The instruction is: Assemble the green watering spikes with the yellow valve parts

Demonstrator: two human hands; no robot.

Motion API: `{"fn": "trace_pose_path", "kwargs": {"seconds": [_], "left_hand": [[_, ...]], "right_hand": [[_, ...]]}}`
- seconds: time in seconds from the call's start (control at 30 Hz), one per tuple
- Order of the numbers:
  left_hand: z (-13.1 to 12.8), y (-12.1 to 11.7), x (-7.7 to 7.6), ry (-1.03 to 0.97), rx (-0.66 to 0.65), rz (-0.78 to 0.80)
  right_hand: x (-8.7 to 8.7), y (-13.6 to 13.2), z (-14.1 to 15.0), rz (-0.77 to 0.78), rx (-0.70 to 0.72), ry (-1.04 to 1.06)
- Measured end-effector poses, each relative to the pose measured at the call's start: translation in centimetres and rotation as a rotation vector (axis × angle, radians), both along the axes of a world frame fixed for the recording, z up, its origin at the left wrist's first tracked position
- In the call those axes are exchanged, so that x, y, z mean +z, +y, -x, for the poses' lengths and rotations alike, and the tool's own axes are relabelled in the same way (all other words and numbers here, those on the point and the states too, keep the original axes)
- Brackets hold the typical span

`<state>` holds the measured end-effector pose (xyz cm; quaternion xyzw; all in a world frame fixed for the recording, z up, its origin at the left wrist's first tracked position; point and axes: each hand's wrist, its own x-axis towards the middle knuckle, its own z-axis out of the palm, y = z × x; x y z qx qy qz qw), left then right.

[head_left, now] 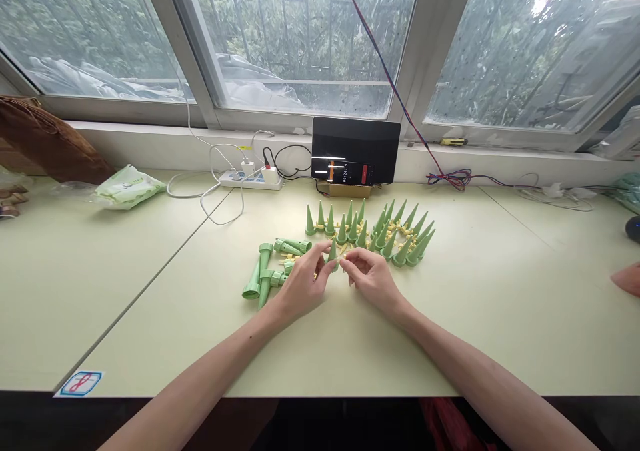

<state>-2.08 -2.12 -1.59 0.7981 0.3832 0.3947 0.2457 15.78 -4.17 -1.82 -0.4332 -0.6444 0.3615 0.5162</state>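
Left hand [307, 279] grasping green cone [333, 250] | right hand [371, 274]: grasp unclear | upright cones [381, 239], phone [354, 173] ahead

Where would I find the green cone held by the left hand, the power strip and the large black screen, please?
Held green cone [333, 250], head view: its tapered upper part.
Power strip [257, 184], head view: its white front side.
Large black screen [356, 140], head view: its upper middle.

On your desk [350, 354], upright cones [361, 236] stand before the tablet [356, 141]; left of them, loose cones [265, 259], power strip [253, 184] behind.
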Motion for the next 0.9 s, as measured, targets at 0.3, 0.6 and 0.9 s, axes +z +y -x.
{"fn": "trace_pose_path", "kwargs": {"seconds": [0.3,0.6,0.9], "left_hand": [[-0.2,0.2,0.9,-0.181,0.052,0.191],[-0.2,0.3,0.5,-0.211,0.06,0.25],[-0.1,0.2,0.3,-0.113,0.02,0.124]], "right_hand": [[-0.8,0.2,-0.3,-0.307,-0.061,-0.259],[-0.8,0.4,-0.5,-0.376,-0.038,-0.339],[-1.4,0.8,-0.5,-0.393,-0.048,-0.319]]}}
